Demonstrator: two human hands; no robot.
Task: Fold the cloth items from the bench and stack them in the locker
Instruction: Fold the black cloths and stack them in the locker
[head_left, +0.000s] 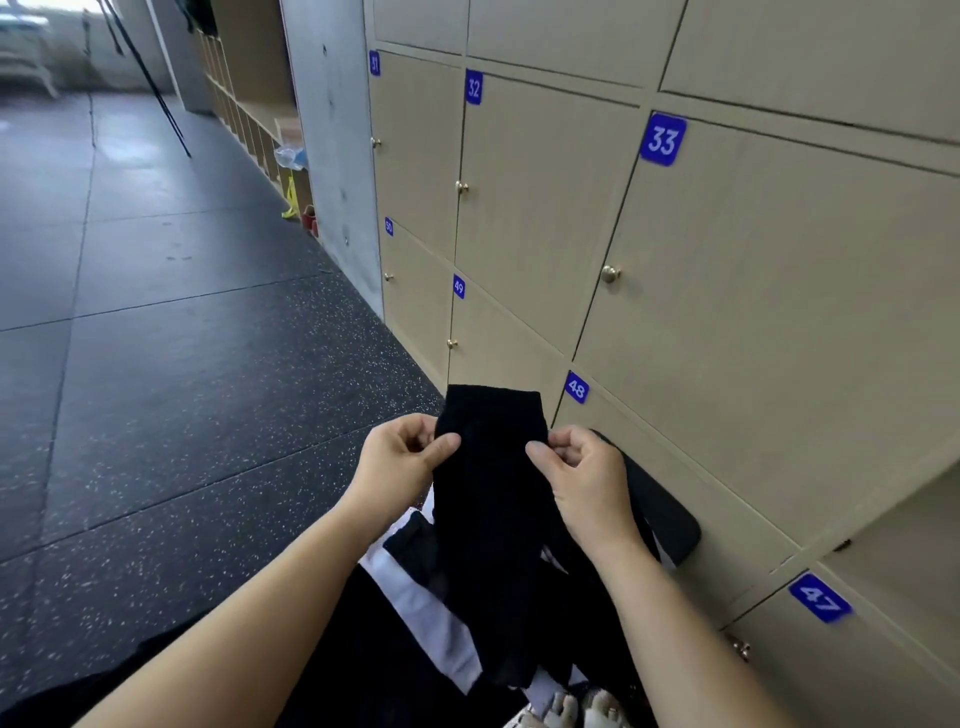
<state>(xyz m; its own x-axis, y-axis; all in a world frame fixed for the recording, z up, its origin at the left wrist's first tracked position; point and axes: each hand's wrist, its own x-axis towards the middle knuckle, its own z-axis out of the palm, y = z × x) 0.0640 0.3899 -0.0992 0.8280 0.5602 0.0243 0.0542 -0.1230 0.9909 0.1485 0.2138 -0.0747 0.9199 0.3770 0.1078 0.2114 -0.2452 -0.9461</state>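
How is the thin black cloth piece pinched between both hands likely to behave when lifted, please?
The thin black cloth piece is probably floppy: it hangs limp below the left hand and right hand. Likely light, since fingertip pinches alone carry it.

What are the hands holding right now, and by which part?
One black cloth item, held near its upper end: the left hand pinches its left edge, the right hand its right edge. The rest hangs down.

Black bench, rounded end just beside the lockers, black-and-white striped cloth lying on it
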